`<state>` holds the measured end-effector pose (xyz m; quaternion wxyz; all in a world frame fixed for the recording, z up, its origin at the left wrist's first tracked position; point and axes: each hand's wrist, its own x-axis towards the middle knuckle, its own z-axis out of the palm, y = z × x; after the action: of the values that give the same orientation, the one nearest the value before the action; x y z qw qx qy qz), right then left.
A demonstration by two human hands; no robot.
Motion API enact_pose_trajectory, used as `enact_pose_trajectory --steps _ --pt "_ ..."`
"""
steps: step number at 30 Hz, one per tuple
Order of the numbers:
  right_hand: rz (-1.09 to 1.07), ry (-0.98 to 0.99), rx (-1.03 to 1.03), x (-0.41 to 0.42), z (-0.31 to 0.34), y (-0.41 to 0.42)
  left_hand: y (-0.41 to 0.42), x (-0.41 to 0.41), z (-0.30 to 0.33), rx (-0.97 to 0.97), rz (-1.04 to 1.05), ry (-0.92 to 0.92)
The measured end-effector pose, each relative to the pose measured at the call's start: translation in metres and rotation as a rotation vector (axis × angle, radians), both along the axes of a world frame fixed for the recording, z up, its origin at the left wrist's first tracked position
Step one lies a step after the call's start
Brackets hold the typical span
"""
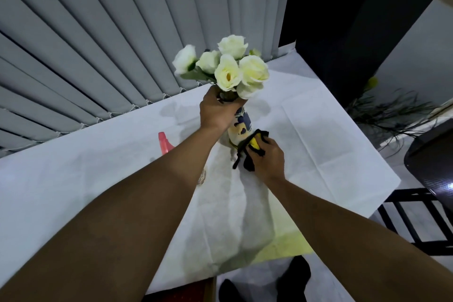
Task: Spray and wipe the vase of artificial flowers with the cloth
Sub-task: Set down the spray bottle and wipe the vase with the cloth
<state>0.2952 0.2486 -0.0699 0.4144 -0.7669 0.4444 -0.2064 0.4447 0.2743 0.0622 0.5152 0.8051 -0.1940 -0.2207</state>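
Vase (241, 127) on worktop (318, 144), between both grips. Flowers (228, 66) in vase, above and behind left grip (215, 113), which wraps vase neck. Right grip (268, 158) lower, nearer person, right of vase base, with cloth (250, 152) pressed between it and vase. Spray bottle (164, 142) on worktop left of left grip, partly hidden behind forearm. Blinds (98, 44) behind worktop, beyond both grips. Chair (416, 223) right of right grip, off worktop.
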Motion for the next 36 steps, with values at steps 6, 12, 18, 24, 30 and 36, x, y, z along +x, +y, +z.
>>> enact_pose_trajectory --steps 6,12,18,24,30,36 --pt "-0.049 -0.3 -0.134 0.028 0.048 0.003 -0.008 0.001 -0.004 -0.054 -0.029 -0.023" --pt "0.016 -0.365 -0.222 0.03 0.047 0.004 0.001 -0.005 -0.008 -0.008 -0.18 -0.014" --pt "0.018 -0.029 -0.015 -0.003 0.001 0.01 0.008 -0.01 -0.009 0.007 -0.292 0.013" --pt "-0.057 -0.027 0.01 0.003 0.011 0.01 0.0 -0.007 -0.007 0.12 -0.083 -0.172" --pt "-0.171 -0.382 -0.085 0.02 0.057 0.01 -0.001 0.001 -0.012 0.154 -0.009 -0.068" --pt "-0.113 -0.41 -0.153 0.022 0.058 0.01 0.002 -0.012 -0.01 0.018 -0.213 -0.047"
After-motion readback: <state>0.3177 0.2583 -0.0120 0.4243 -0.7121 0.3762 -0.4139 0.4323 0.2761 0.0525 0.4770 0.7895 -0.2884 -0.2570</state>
